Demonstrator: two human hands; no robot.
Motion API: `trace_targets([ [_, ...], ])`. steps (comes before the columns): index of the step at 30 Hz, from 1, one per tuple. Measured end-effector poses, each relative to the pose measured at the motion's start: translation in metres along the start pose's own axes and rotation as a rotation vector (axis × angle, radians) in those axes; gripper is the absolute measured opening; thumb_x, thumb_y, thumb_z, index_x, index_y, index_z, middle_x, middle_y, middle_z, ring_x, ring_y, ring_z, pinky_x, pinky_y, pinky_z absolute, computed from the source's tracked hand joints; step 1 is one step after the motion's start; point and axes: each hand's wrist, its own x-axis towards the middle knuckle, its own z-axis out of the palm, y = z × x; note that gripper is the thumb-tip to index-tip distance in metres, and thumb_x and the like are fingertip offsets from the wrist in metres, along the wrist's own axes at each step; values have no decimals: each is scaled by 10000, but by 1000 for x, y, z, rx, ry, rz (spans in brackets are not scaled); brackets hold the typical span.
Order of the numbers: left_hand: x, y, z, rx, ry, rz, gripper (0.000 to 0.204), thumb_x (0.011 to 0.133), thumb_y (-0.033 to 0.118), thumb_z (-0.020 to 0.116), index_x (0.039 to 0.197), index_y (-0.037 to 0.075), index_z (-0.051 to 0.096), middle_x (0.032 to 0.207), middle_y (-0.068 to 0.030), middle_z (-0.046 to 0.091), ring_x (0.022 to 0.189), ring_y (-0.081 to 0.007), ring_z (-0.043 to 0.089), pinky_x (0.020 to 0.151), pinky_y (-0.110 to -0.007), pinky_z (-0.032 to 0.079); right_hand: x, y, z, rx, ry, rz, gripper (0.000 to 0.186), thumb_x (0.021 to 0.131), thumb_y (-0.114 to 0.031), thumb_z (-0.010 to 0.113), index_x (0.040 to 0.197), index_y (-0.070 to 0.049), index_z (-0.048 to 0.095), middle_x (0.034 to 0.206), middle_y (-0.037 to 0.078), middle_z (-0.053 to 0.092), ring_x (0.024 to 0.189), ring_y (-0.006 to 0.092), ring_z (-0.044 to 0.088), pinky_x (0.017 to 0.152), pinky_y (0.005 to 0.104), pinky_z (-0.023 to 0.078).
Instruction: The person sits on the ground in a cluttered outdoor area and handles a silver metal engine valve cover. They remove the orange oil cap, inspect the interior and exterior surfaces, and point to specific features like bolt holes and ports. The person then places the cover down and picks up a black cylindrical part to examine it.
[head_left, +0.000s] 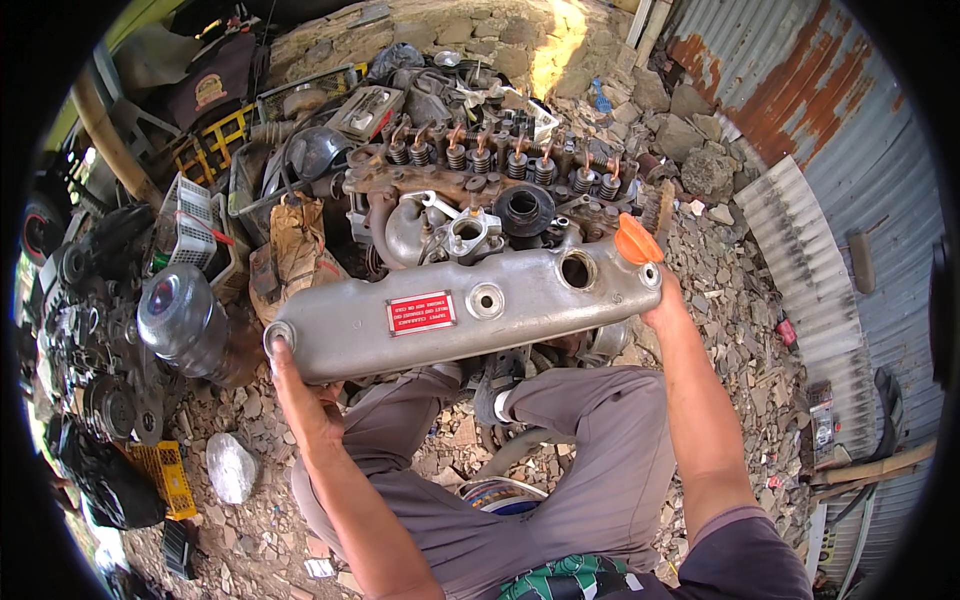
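A long silver valve cover (370, 335) is held level above my lap. My left hand (312, 388) grips its left end, thumb on the rounded corner and fingers curled underneath. My right hand (664, 302) is closed round the right end, its fingers mostly hidden behind the metal. Beside that hand, an orange oil filler cap (638, 240) sits tilted at the cover's far edge; what supports it cannot be seen. The cover has an uncovered round filler hole and a red label plate. Just beyond it stands an engine (480, 185) with exposed valve springs and rockers.
Greasy parts and baskets lie behind the engine. On the left are a clear plastic jug (180, 315), a brown paper sack (297, 250) and a yellow crate (165, 478). Rubble covers the ground. A rusty corrugated metal wall (800, 90) bounds the right side.
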Motion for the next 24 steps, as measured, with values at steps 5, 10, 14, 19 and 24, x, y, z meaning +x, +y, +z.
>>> trace_targets([
  [5,-6,2,8,5,20,79,700,876,612,623,1344,109,484,1199,-85,586,899,-167,662,567,-240,523,-2,2,1,27,10,-9,240,931,-83,568,1106,77,602,982,167,677,851,263,693,778,419,583],
  [10,-16,8,20,30,80,124,727,882,621,608,1320,50,505,1202,-105,595,938,-188,678,589,-260,572,9,0,3,30,84,-36,251,960,-150,544,1116,34,613,1049,174,682,924,278,689,867,436,571],
  [14,-15,5,21,44,47,154,731,887,630,594,1326,54,504,1189,-109,604,930,-190,686,551,-247,570,3,-2,6,-65,198,-159,307,967,-229,565,1132,28,600,1006,137,674,856,254,674,779,401,562],
  [19,-18,9,22,83,82,163,705,889,636,591,1321,85,516,1117,-84,624,833,-152,680,475,-215,501,-83,-29,22,-409,317,-370,451,971,-325,575,1324,-50,511,818,26,571,653,114,550,540,306,452],
  [24,-19,8,19,52,106,147,701,876,646,603,1311,101,527,1082,-73,632,790,-124,670,441,-186,455,-200,-39,43,-972,44,-542,561,990,-282,528,1485,-67,372,887,67,588,690,137,567,602,280,456],
])
